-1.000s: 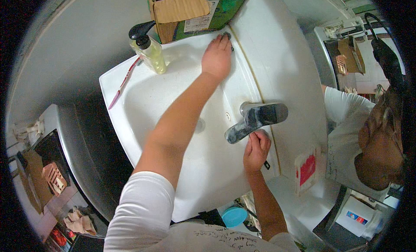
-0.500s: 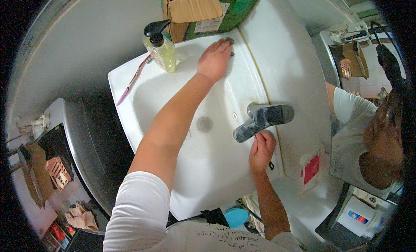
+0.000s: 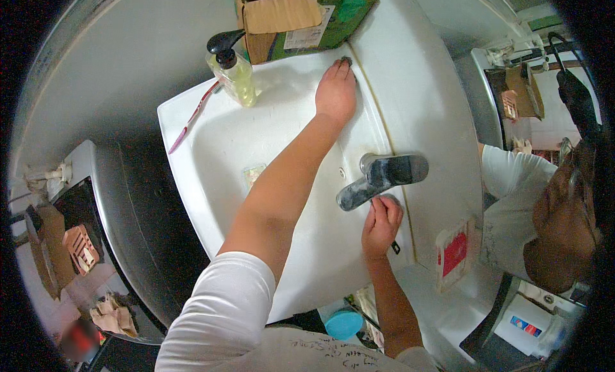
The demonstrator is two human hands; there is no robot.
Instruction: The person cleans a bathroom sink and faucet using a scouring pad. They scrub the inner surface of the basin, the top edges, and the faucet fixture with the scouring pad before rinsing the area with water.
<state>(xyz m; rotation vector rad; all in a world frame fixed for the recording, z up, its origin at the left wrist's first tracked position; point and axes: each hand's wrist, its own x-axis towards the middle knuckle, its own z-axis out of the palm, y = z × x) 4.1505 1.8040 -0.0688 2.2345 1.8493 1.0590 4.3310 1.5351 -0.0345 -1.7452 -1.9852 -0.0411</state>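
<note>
My left hand [image 3: 336,95] reaches across the white sink [image 3: 186,199] to its back ledge. Its fingers press down on a small dark grey scrubber [image 3: 346,61], mostly hidden under the fingertips. My right hand [image 3: 382,223] is closed just below the spout of the metal faucet [image 3: 384,177], whose top is smeared whitish. A black end with a hole, part of a thin handle [image 3: 395,248], pokes out beneath that hand; the rest is hidden. Inside the basin, beside my left forearm, lies a small clear packet [image 3: 254,174].
A pump bottle of yellowish liquid [image 3: 238,80] and a pink-and-red toothbrush [image 3: 194,118] stand and lie on the left rim. Behind is an open cardboard box [image 3: 288,26]. A mirror [image 3: 442,129] rises along the right; a turquoise round lid [image 3: 344,325] sits below the sink.
My left hand has slid right along the back ledge, toward the mirror side. The forearm now covers the drain and uncovers the packet. My right hand stays by the faucet.
</note>
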